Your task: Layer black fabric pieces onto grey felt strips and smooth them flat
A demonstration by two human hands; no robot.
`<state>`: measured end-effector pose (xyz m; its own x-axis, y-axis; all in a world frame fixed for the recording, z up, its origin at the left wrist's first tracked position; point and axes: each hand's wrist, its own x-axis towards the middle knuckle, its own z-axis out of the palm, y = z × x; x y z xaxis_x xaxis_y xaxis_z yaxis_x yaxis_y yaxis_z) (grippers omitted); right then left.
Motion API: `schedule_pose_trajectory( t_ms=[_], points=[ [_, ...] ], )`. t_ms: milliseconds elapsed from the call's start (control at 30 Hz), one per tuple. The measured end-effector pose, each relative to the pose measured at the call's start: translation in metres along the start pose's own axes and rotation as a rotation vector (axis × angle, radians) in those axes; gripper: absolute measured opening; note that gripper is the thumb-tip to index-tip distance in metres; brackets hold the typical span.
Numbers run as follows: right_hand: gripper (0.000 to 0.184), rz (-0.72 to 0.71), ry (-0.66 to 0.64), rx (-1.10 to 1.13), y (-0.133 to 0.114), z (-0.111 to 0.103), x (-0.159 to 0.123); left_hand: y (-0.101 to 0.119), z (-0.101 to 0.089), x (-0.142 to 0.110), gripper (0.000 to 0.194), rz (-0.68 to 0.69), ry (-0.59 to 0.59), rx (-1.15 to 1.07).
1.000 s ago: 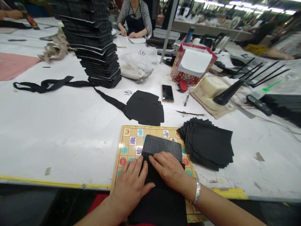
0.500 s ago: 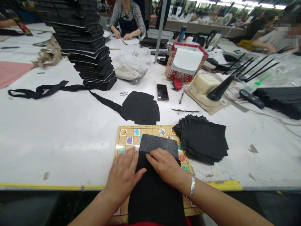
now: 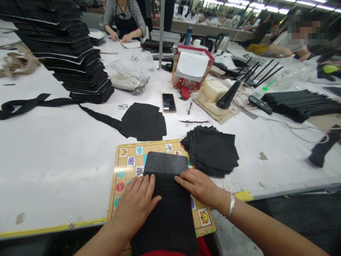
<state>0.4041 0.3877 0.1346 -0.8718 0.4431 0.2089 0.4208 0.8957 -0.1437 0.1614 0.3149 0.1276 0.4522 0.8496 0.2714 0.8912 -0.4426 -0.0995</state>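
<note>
A black fabric piece (image 3: 167,213) lies lengthwise over a board printed with animal pictures (image 3: 124,174) and hangs toward me at the table's front edge. Its far end meets a dark grey speckled panel (image 3: 166,163), with a fold line across the join. My left hand (image 3: 137,199) rests flat on the left side of the fabric, fingers forward and thumb apart. At the right end of the fold, my right hand (image 3: 199,185) presses with its fingertips, fingers loosely extended. The underside of the fabric is hidden.
Stacked black pieces (image 3: 215,149) overlap the board's right corner. Beyond it lie more black pieces (image 3: 141,121), a phone (image 3: 169,102) and a pen (image 3: 190,107). A tall black stack (image 3: 80,64) stands left. A red box (image 3: 191,67) is behind; a co-worker (image 3: 125,25) sits opposite.
My right hand has slid right along the fold to the fabric's edge, uncovering the middle. My left hand stays on the left side. The view has turned right.
</note>
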Motion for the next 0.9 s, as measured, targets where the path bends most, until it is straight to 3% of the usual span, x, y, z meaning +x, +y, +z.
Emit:
schedule_pose_trajectory(
  t_ms=[267,500,633,767,900],
  points=[
    [0.028,-0.025,-0.120,-0.040,-0.003,-0.005,0.005,0.014,-0.011,0.016,0.060,0.046,-0.248,0.167],
    [0.030,0.008,-0.173,-0.112,-0.005,-0.011,-0.016,0.015,-0.014,0.017,0.068,0.052,-0.289,0.171],
    [0.030,0.156,-0.141,-0.246,0.000,-0.027,-0.037,0.016,-0.011,0.014,0.069,0.051,-0.243,0.133],
    [0.031,0.214,-0.026,-0.237,-0.018,-0.024,-0.009,0.020,-0.008,0.012,0.070,0.010,-0.217,0.112],
    [0.033,0.162,-0.086,-0.137,-0.046,0.001,0.027,0.016,-0.007,0.011,0.066,-0.021,-0.221,0.067]
  ],
)
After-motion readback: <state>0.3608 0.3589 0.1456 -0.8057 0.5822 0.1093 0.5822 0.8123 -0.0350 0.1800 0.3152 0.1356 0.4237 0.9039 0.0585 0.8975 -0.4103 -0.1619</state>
